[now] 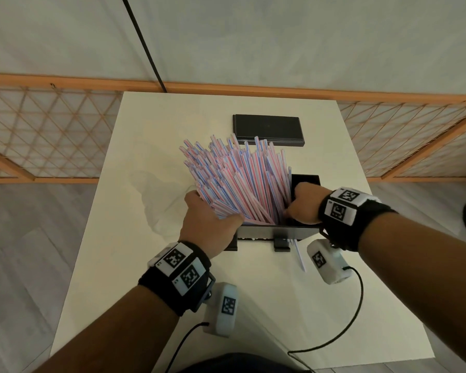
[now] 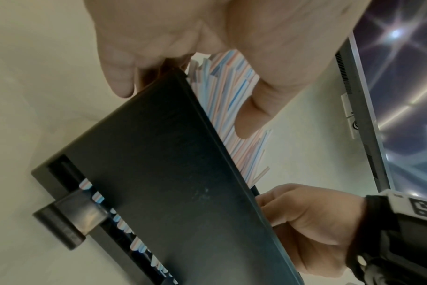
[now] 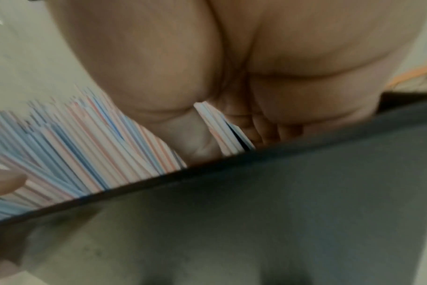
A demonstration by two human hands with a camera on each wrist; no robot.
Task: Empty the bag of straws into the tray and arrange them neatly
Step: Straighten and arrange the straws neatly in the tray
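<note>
Item: striped straws (image 1: 240, 181), long axis leaning away from me, between my left hand (image 1: 209, 224) cupping them and right hand (image 1: 304, 204) pinching a few.

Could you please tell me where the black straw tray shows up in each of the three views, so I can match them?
Head: the black tray sits at centre right, mostly hidden by straws and both hands.
Left wrist: its dark front wall runs diagonally across the middle.
Right wrist: its dark wall fills the lower half, blurred.
Shared landmark: the striped straws sticking out over the tray's top edge.
</note>
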